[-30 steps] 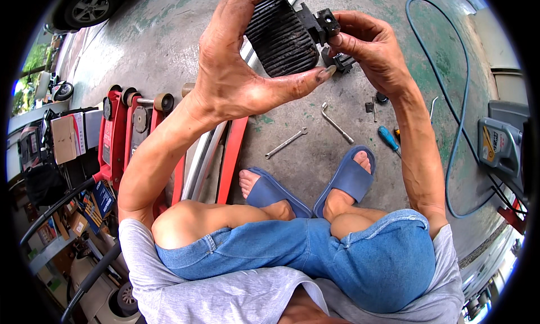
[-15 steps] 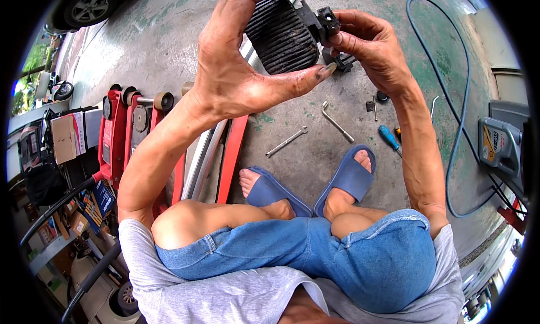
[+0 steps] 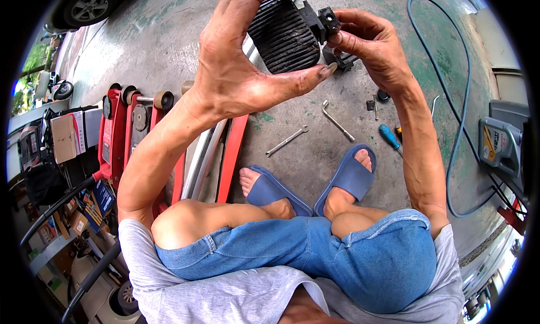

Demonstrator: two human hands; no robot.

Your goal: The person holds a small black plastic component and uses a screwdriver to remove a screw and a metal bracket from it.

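Note:
Raised in front of me is a black part with a ribbed, rounded body (image 3: 286, 34) and a blocky bracket (image 3: 322, 23) on its right side; I cannot make out its exact kind. My left hand (image 3: 236, 71) is wrapped round the ribbed body, its dirty thumb stretched along the lower edge toward the bracket. With thumb and fingers, my right hand (image 3: 374, 51) pinches the bracket end. Below the hands, a combination wrench (image 3: 287, 142) and an angled socket wrench (image 3: 338, 121) lie on the concrete floor.
Red floor jacks (image 3: 129, 121) stand at the left beside boxes. Near my right forearm lie a blue-handled screwdriver (image 3: 388, 135) and small black pieces (image 3: 371, 105). A blue hose (image 3: 462, 104) curves along the right, by a grey jug (image 3: 498, 144). A car wheel (image 3: 89, 8) shows far left.
The black part and my left hand have shifted very slightly to the right. Both hands keep the same grip.

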